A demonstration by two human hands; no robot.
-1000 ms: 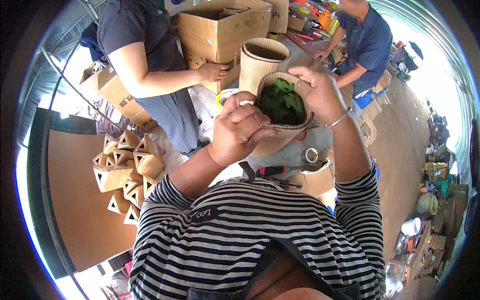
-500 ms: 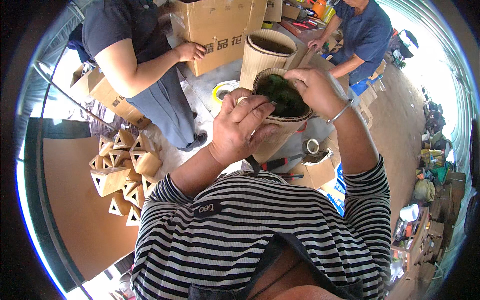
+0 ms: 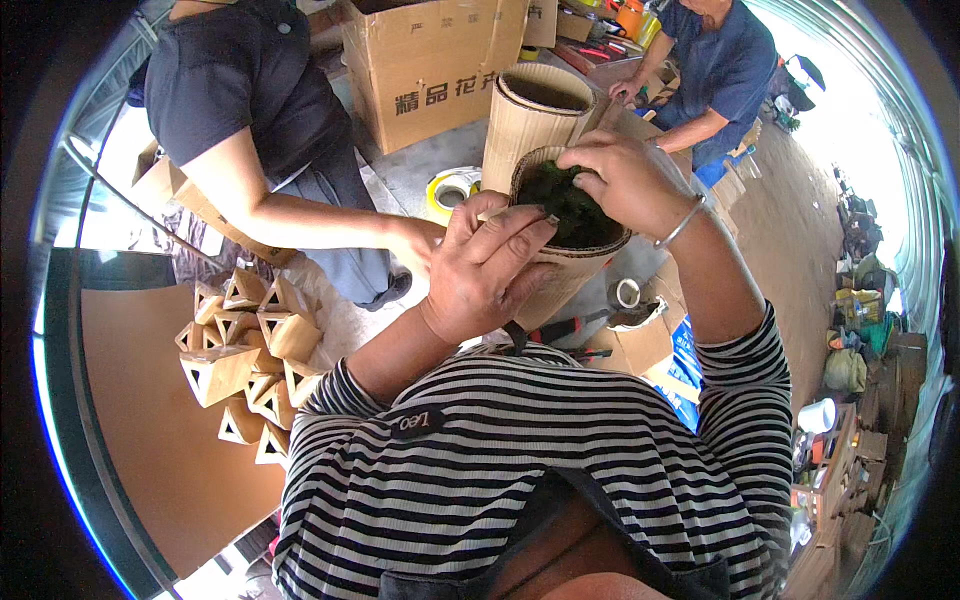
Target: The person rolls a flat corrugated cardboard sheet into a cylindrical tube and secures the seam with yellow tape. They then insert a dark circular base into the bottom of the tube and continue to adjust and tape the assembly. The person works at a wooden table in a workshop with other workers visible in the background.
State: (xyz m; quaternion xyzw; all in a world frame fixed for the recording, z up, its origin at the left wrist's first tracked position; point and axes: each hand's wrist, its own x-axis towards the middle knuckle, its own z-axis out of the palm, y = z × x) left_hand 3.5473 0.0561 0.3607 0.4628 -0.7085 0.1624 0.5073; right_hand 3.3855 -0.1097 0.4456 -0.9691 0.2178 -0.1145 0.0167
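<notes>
A corrugated cardboard tube (image 3: 560,290) stands in front of my chest, its mouth toward me. Dark green leafy material (image 3: 560,195) shows inside it. My left hand (image 3: 490,260) is closed on the tube's near-left rim, fingertips just over the edge. My right hand (image 3: 630,180) bends over the far-right rim, with forefinger and thumb curled at the opening beside the green material; its other fingers are mostly hidden. Just beyond stands a second, taller cardboard tube (image 3: 505,135), open at the top.
A big carton (image 3: 430,65) stands behind the tubes. Left of them lies a yellow-edged tape roll (image 3: 440,195), with a co-worker's hand (image 3: 415,243) near my left wrist. Triangular cardboard pieces (image 3: 255,350) are piled at left. Another person (image 3: 725,80) works at far right. A red-black tool (image 3: 560,328) lies below.
The co-worker on the left has moved a hand from the carton down toward my left wrist. My right fingers have shifted slightly at the rim; my left hand keeps its hold.
</notes>
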